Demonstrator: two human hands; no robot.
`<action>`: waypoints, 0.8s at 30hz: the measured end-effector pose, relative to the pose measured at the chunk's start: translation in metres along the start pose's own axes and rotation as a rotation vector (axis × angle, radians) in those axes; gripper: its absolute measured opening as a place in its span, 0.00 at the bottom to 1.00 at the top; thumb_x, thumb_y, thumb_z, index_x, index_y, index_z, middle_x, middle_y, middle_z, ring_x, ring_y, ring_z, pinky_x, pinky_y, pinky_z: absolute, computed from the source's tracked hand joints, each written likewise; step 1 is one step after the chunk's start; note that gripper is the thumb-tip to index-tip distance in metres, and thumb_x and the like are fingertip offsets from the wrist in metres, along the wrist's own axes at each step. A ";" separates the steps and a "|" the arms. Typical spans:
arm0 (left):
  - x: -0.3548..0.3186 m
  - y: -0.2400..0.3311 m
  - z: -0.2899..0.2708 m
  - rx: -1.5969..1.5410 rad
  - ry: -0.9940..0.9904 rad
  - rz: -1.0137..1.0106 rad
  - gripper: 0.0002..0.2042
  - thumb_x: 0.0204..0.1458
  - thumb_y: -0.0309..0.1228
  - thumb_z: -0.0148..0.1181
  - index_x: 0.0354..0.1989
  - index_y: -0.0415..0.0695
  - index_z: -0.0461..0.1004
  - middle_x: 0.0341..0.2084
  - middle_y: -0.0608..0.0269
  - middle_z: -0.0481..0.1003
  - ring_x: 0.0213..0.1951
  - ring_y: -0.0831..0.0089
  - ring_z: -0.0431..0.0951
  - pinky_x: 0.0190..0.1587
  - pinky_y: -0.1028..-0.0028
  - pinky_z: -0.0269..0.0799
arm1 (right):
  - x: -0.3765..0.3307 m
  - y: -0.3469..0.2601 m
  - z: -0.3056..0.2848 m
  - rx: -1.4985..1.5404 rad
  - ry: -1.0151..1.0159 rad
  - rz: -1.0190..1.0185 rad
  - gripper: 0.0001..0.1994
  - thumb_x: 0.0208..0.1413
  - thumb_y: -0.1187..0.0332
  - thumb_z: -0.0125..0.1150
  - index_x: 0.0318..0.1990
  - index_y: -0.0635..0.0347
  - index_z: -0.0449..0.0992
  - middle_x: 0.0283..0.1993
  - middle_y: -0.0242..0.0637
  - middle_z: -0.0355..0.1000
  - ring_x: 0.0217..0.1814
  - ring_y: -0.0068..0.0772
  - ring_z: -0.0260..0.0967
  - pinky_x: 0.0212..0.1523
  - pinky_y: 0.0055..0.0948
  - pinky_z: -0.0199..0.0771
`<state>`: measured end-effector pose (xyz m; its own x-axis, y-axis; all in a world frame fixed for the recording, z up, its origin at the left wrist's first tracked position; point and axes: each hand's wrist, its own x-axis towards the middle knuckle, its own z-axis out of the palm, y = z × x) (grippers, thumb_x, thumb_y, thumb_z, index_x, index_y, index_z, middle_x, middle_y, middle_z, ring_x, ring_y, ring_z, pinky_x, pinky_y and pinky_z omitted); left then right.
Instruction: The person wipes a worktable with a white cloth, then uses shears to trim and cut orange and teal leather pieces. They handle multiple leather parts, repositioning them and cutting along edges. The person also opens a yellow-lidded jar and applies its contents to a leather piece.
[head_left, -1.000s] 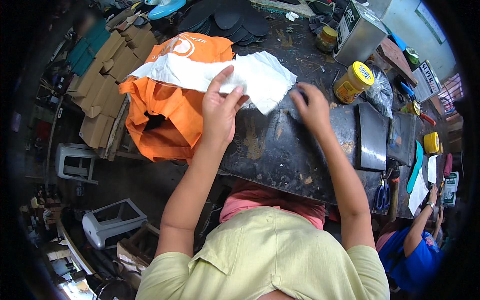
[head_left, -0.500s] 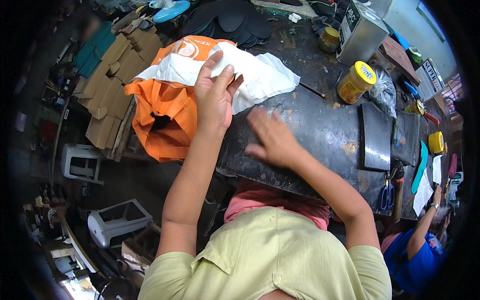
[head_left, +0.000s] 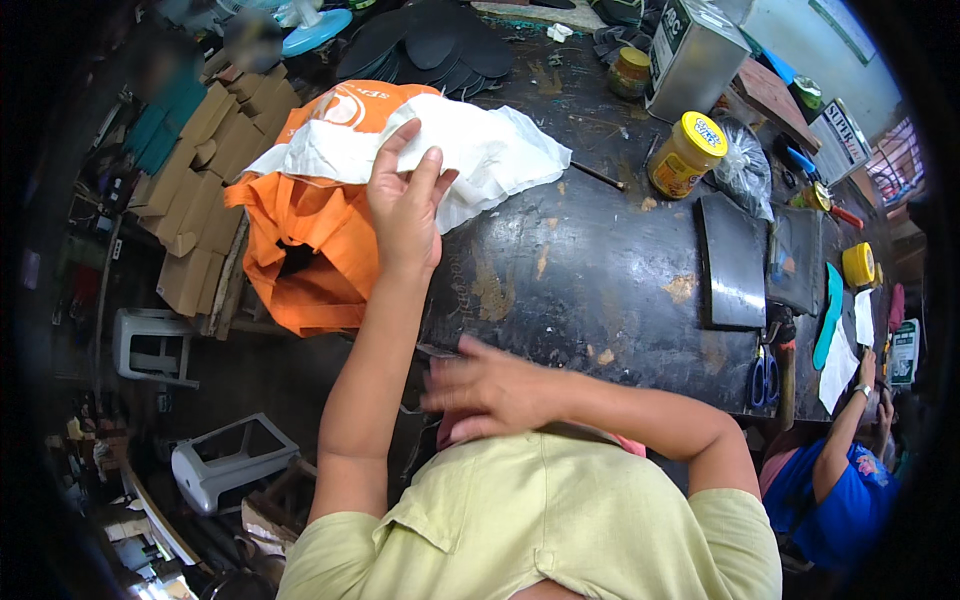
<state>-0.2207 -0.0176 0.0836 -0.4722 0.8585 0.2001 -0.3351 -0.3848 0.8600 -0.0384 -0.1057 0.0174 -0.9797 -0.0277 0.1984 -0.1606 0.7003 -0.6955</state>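
My left hand (head_left: 405, 205) is raised palm up in front of a white sheet (head_left: 480, 150) that looks like thin cloth or plastic. Its index finger and thumb stretch upward, apart, and I make out nothing held in it. Behind that hand, an orange fabric bag (head_left: 320, 245) slumps at the table's left end, its dark opening toward me. The white sheet lies across the bag's top. Slightly blurred, my right hand (head_left: 490, 388) hovers at the table's near edge, close to my shirt front, with fingers spread.
On the dark worktable (head_left: 590, 270) stand a yellow-lidded jar (head_left: 687, 155) and a metal can (head_left: 690, 60). Black sheets (head_left: 732, 260), scissors (head_left: 764, 378) and a hammer (head_left: 786, 370) lie to the right. Black sole-shaped pieces (head_left: 430, 45) pile at the back. Another person (head_left: 845, 490) works at far right.
My right hand has swept down and left from above the tabletop to the near edge. The left hand stays raised before the white sheet. The whole view has shifted slightly.
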 end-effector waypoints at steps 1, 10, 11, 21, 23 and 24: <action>-0.002 -0.001 -0.003 0.027 -0.001 0.006 0.19 0.65 0.21 0.58 0.64 0.42 0.70 0.53 0.58 0.77 0.51 0.73 0.81 0.52 0.68 0.82 | -0.008 0.000 -0.002 0.381 -0.165 0.081 0.30 0.60 0.49 0.67 0.65 0.55 0.76 0.71 0.51 0.68 0.77 0.54 0.60 0.77 0.65 0.50; -0.012 -0.001 -0.014 0.001 0.023 0.015 0.23 0.62 0.14 0.57 0.65 0.41 0.67 0.57 0.56 0.73 0.53 0.71 0.80 0.53 0.72 0.82 | -0.060 0.000 -0.059 0.033 0.085 0.332 0.24 0.58 0.53 0.72 0.56 0.59 0.82 0.66 0.51 0.73 0.72 0.49 0.68 0.72 0.55 0.64; -0.013 0.000 -0.013 -0.026 0.026 0.022 0.24 0.62 0.13 0.57 0.66 0.42 0.66 0.59 0.56 0.72 0.55 0.71 0.79 0.55 0.71 0.81 | -0.063 -0.003 -0.066 0.476 0.184 0.537 0.18 0.55 0.59 0.78 0.46 0.62 0.85 0.57 0.45 0.80 0.63 0.37 0.77 0.63 0.45 0.75; -0.024 0.015 -0.005 -0.090 -0.068 0.041 0.35 0.62 0.12 0.53 0.78 0.48 0.55 0.69 0.56 0.65 0.65 0.68 0.72 0.64 0.68 0.76 | 0.006 0.077 -0.139 1.075 1.034 0.476 0.38 0.58 0.65 0.76 0.72 0.62 0.62 0.59 0.45 0.73 0.58 0.33 0.75 0.55 0.30 0.79; -0.013 0.027 -0.014 -0.059 -0.012 0.135 0.34 0.62 0.12 0.53 0.77 0.46 0.56 0.69 0.54 0.66 0.65 0.68 0.73 0.64 0.68 0.76 | 0.014 0.067 -0.138 1.051 1.107 0.410 0.31 0.58 0.70 0.75 0.67 0.62 0.68 0.53 0.41 0.77 0.50 0.26 0.78 0.50 0.27 0.81; -0.004 0.035 -0.019 -0.045 0.017 0.173 0.33 0.62 0.12 0.52 0.76 0.45 0.57 0.69 0.53 0.66 0.65 0.69 0.73 0.64 0.68 0.76 | 0.016 0.061 -0.139 0.985 1.112 0.390 0.31 0.58 0.70 0.75 0.67 0.62 0.68 0.53 0.41 0.77 0.50 0.26 0.78 0.49 0.27 0.81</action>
<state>-0.2458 -0.0407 0.1037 -0.5394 0.7725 0.3350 -0.2836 -0.5412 0.7916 -0.0471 0.0357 0.0736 -0.4678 0.8838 -0.0115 -0.3757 -0.2106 -0.9025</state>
